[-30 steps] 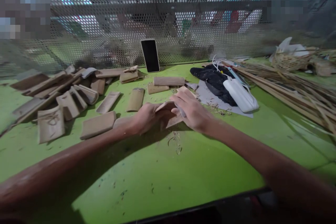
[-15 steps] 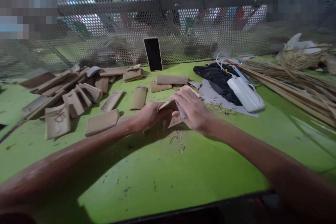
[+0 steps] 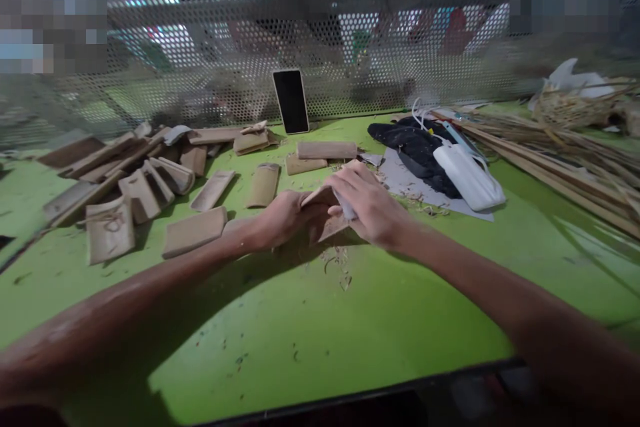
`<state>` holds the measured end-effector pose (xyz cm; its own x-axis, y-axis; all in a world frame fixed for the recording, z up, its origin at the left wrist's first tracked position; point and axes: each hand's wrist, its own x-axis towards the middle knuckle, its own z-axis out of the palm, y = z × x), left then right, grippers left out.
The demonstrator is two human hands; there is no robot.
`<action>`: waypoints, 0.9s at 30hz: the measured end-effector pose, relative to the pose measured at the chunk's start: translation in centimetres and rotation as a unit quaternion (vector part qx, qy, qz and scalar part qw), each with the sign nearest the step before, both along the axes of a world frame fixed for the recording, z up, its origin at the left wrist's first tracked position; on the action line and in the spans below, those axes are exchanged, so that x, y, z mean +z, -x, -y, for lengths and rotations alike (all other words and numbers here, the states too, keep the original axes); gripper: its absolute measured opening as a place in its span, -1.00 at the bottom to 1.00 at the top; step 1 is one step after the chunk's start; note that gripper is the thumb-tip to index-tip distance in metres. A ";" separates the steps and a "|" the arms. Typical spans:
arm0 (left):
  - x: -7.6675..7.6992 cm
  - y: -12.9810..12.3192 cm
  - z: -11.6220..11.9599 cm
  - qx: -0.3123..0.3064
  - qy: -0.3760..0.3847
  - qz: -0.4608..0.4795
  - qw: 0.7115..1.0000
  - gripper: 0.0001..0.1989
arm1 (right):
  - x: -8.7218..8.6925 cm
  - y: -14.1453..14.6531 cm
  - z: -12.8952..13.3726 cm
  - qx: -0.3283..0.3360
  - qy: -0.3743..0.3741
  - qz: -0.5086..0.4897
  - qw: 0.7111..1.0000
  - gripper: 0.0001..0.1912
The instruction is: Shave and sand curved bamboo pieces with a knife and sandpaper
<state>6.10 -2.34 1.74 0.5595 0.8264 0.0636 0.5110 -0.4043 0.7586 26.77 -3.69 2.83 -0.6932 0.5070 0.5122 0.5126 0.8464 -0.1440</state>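
Observation:
My left hand (image 3: 281, 219) is closed around the left end of a curved bamboo piece (image 3: 320, 196), held just above the table. Across the top of that piece lies my right hand (image 3: 371, 208), its fingers bent over a grey folded sheet that looks like sandpaper (image 3: 345, 205). The sheet is pressed against the bamboo, and the fingers hide much of both. Beneath the hands, thin curled shavings (image 3: 340, 268) are scattered on the green table (image 3: 280, 340).
Several bamboo pieces (image 3: 195, 232) lie to the left, many heaped. A phone (image 3: 291, 101) leans against the perforated metal screen (image 3: 225, 67). A dark cloth (image 3: 415, 153), white power bank (image 3: 470, 177) and paper sit right of centre. Long bamboo strips (image 3: 560, 190) fill the right side.
My right hand has shifted slightly to the right along the bamboo piece, taking the sandpaper with it. The left hand keeps its hold in nearly the same place.

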 end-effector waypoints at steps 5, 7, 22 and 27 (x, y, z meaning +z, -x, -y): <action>-0.1 0.1 0.0 0.015 -0.031 -0.003 0.999 -0.68 | 0.0 0.0 -0.2 0.020 -0.003 -0.007 1.000 -0.60; -0.1 0.2 0.0 0.003 -0.020 -0.003 1.000 -0.70 | 0.2 -0.1 -0.2 0.020 -0.002 -0.014 1.000 -0.63; -0.2 0.1 0.0 0.059 0.005 -0.031 0.998 -0.60 | -0.3 0.0 0.5 -0.039 0.055 0.000 0.998 -0.48; -0.1 -0.2 0.6 0.073 -0.029 -0.024 0.997 -0.68 | -0.3 0.2 0.7 -0.076 0.073 0.011 0.994 -0.43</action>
